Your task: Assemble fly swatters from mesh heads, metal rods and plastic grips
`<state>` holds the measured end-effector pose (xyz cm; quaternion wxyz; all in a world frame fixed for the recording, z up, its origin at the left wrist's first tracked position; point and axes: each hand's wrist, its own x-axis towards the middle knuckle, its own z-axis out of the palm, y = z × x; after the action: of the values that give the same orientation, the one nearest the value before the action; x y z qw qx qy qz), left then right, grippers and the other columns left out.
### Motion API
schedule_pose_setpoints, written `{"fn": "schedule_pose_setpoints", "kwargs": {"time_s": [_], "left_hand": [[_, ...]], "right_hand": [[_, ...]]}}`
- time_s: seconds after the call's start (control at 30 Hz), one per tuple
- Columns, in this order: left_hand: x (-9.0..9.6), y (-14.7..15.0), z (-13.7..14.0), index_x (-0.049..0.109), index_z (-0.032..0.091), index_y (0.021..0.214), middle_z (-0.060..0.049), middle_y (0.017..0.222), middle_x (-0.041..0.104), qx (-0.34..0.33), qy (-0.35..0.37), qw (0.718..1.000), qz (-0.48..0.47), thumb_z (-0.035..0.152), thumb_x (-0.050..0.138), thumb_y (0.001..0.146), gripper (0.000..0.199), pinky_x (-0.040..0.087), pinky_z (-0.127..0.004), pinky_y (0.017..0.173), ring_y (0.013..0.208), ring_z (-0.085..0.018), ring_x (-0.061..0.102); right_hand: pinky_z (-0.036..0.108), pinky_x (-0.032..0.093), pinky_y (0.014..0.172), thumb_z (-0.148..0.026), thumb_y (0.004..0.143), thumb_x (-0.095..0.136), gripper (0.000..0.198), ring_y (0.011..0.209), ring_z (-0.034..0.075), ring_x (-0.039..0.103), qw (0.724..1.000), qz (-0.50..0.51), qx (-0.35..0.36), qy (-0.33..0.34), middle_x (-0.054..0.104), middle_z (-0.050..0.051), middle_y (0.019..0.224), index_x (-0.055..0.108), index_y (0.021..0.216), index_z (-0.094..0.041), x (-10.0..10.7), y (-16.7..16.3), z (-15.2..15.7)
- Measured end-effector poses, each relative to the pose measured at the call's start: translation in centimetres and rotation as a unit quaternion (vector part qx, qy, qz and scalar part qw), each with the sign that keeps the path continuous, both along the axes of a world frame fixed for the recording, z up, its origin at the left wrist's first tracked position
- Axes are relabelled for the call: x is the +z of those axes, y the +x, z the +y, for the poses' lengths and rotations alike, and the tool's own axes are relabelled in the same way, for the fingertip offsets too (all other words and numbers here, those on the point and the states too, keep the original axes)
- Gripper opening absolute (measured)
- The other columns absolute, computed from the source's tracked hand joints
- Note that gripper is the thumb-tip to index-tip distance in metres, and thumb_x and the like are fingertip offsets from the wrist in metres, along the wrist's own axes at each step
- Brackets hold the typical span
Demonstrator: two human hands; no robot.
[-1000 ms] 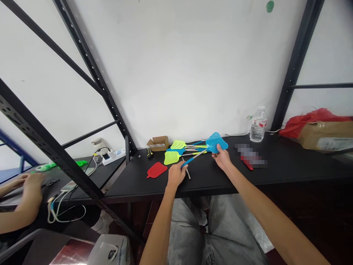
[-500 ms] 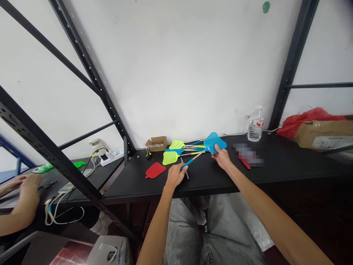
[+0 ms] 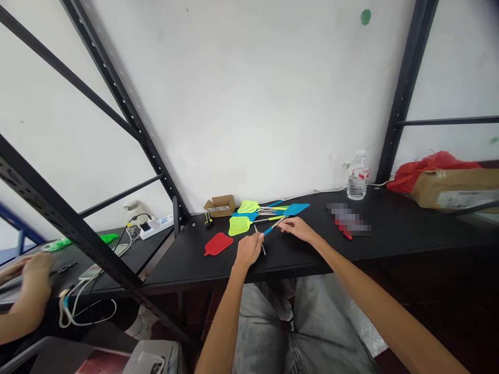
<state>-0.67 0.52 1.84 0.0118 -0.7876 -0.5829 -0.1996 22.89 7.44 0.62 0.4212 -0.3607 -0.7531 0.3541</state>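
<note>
My left hand (image 3: 249,248) is closed around the blue handle of a fly swatter, low over the front of the black table (image 3: 312,244). The blue fly swatter (image 3: 297,209) points away to the right, its flat head seen nearly edge-on. At its thin metal rod, just below the head, the fingers of my right hand (image 3: 297,228) are pinched together. A loose metal rod (image 3: 264,250) lies beside my left hand, partly covered by it. Left of that is a red swatter head (image 3: 219,243). Yellow-green swatters (image 3: 239,225) lie behind, overlapping other blue ones.
Behind the swatters stands an open small carton (image 3: 220,205). A water bottle (image 3: 357,176) is near the wall, with a blurred red item (image 3: 345,228) before it. A cardboard box (image 3: 448,189) sits far right. Another person's hands (image 3: 31,267) are beyond the left shelf post (image 3: 70,218).
My right hand has moved from the swatter's head down to its rod. The head has turned from facing me to nearly edge-on and lower. My left hand keeps the handle.
</note>
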Motion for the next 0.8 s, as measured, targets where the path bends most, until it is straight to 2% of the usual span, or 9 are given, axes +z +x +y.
{"fn": "schedule_pose_setpoints", "kwargs": {"time_s": [0.17,0.3,0.4,0.5,0.6,0.7,0.8], "left_hand": [[0.1,0.0,-0.1,0.053,0.023,0.102,-0.004,0.08,0.065,0.017,0.009,1.0,0.006,0.048,0.013,0.101,0.047,0.036,-0.027,0.067,0.08,-0.022,0.064],[0.2,0.0,-0.2,0.044,0.022,0.113,-0.005,0.084,0.067,0.015,0.003,1.0,-0.012,0.047,0.014,0.101,0.041,0.038,-0.028,0.067,0.081,-0.023,0.066],[0.1,0.0,-0.2,0.041,0.02,0.114,-0.007,0.088,0.068,0.013,-0.006,1.0,-0.012,0.044,0.019,0.101,0.036,0.039,-0.028,0.067,0.084,-0.024,0.067],[-0.1,0.0,-0.1,0.04,0.018,0.115,-0.009,0.09,0.069,0.016,-0.013,1.0,-0.004,0.037,0.023,0.101,0.03,0.04,-0.029,0.069,0.085,-0.025,0.068],[-0.2,0.2,0.0,0.04,0.016,0.119,-0.01,0.09,0.069,0.022,-0.009,1.0,0.009,0.038,0.027,0.1,0.032,0.041,-0.03,0.07,0.084,-0.026,0.068],[-0.1,0.4,-0.1,0.044,0.019,0.121,-0.007,0.09,0.069,0.018,-0.006,1.0,0.012,0.043,0.036,0.097,0.035,0.042,-0.03,0.071,0.084,-0.024,0.068],[0.1,0.7,-0.4,0.056,0.025,0.111,-0.002,0.084,0.069,-0.003,-0.007,1.0,0.008,0.042,0.042,0.094,0.027,0.04,-0.027,0.071,0.085,-0.021,0.066]], "right_hand": [[0.03,0.045,0.071,-0.05,0.085,0.055,0.034,0.078,0.02,0.064,0.989,-0.127,-0.046,0.064,0.074,0.004,0.089,0.076,0.093,-0.024,0.0,-0.2,-0.7],[0.029,0.044,0.068,-0.053,0.085,0.055,0.037,0.078,0.02,0.063,0.984,-0.144,-0.055,0.085,0.074,0.004,0.093,0.075,0.103,-0.027,-0.2,-2.0,-1.3],[0.029,0.045,0.07,-0.051,0.086,0.054,0.039,0.078,0.02,0.062,0.992,-0.095,-0.021,0.084,0.073,0.005,0.097,0.073,0.108,-0.025,-0.3,-5.0,-1.8],[0.03,0.047,0.072,-0.048,0.087,0.053,0.034,0.08,0.021,0.062,0.996,-0.036,-0.007,0.08,0.072,0.004,0.093,0.073,0.1,-0.024,-0.3,-7.9,-2.0],[0.03,0.048,0.073,-0.047,0.087,0.052,0.032,0.082,0.022,0.063,0.998,0.027,-0.001,0.061,0.071,0.004,0.09,0.071,0.093,-0.022,-0.4,-9.0,-1.7],[0.028,0.05,0.066,-0.049,0.087,0.051,0.034,0.083,0.02,0.064,0.992,0.125,-0.014,-0.018,0.07,0.005,0.09,0.067,0.095,-0.021,-0.7,-8.7,-1.2],[0.025,0.05,0.057,-0.052,0.087,0.047,0.038,0.074,0.018,0.064,0.967,0.227,-0.08,-0.088,0.068,0.004,0.086,0.061,0.105,-0.022,-1.0,-8.0,-0.7]]}}
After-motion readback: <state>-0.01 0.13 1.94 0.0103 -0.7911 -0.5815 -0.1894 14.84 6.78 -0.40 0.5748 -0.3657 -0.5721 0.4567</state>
